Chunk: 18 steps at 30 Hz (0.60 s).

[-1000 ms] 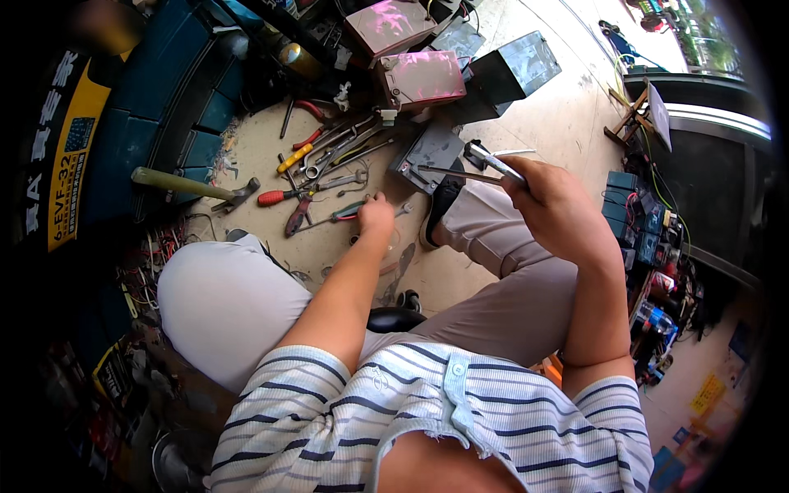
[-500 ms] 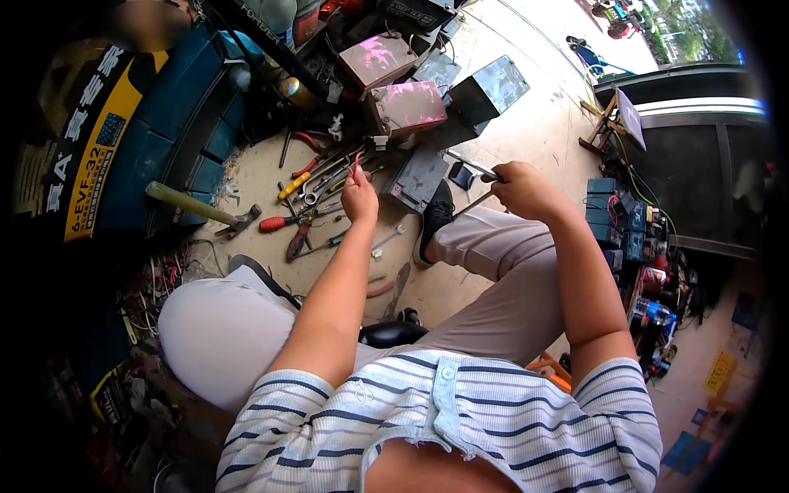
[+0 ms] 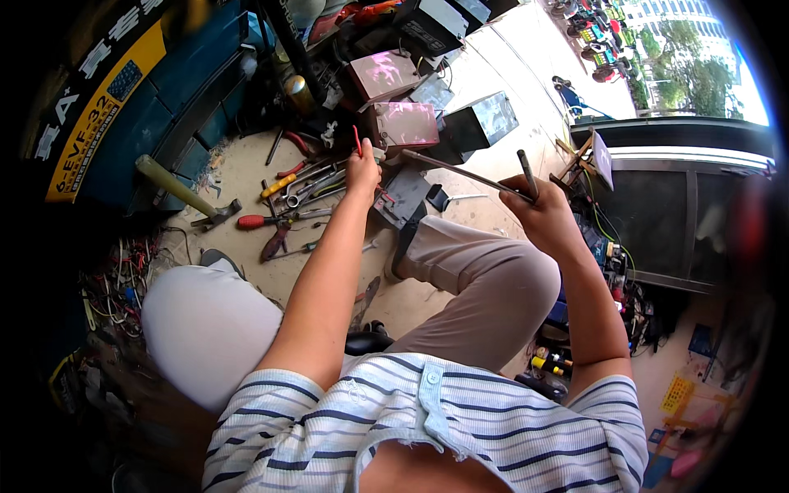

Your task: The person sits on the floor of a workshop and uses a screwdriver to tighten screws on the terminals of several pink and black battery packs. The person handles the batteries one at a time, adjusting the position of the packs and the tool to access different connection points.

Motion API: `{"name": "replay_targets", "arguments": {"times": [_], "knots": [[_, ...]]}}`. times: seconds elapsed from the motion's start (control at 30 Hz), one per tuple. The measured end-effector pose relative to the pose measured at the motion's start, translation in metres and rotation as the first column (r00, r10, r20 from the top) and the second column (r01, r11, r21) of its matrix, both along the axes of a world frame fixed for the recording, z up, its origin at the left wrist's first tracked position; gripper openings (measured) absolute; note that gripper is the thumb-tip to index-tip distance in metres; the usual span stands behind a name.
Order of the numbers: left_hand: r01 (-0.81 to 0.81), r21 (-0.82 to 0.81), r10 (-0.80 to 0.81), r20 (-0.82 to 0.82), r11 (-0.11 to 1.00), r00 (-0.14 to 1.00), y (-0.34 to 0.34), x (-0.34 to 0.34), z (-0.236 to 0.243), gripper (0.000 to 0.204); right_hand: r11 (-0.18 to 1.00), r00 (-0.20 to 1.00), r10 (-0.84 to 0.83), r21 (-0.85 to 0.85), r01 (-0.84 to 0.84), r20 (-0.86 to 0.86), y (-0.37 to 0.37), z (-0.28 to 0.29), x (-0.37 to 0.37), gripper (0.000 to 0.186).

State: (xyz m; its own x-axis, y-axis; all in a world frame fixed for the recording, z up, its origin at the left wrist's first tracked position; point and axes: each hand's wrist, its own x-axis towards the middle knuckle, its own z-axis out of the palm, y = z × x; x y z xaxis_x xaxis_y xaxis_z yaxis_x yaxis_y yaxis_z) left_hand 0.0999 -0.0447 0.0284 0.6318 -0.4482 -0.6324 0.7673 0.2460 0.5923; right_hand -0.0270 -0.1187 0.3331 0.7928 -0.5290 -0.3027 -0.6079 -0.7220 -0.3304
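In the head view, our left hand (image 3: pixel 362 171) has its fingers clamped on a red-handled tool (image 3: pixel 358 143), above the left part of a grey box (image 3: pixel 406 195) that stands on the floor (image 3: pixel 238 164); we cannot tell whether tool and box touch. Our right hand (image 3: pixel 538 204), right of the box, has its fingers closed around a long metal rod (image 3: pixel 464 173) and a darker, shorter bar (image 3: pixel 526 168), the rod slanting left and far. A hammer (image 3: pixel 182 188) lies well left. We judge the step in hand as handling tools about the box; the next move seems to call for keeping the rod clear of our left hand.
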Motion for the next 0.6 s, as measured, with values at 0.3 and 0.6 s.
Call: {"name": "replay_targets", "arguments": {"times": [0.3, 0.6], "knots": [[0.031, 0.199, -0.061, 0.145, 0.980, 0.988, 0.001, 0.001, -0.009, 0.022, 0.997, 0.993, 0.055, -0.043, -0.060, -0.105, -0.014, 0.004, 0.040, 0.025], [-0.110, 0.312, 0.029, 0.253, 0.944, 0.967, -0.020, -0.002, -0.025, 0.018, 0.995, 0.986, 0.083, -0.035, -0.089, -0.144, -0.018, 0.001, 0.065, 0.027]]}}
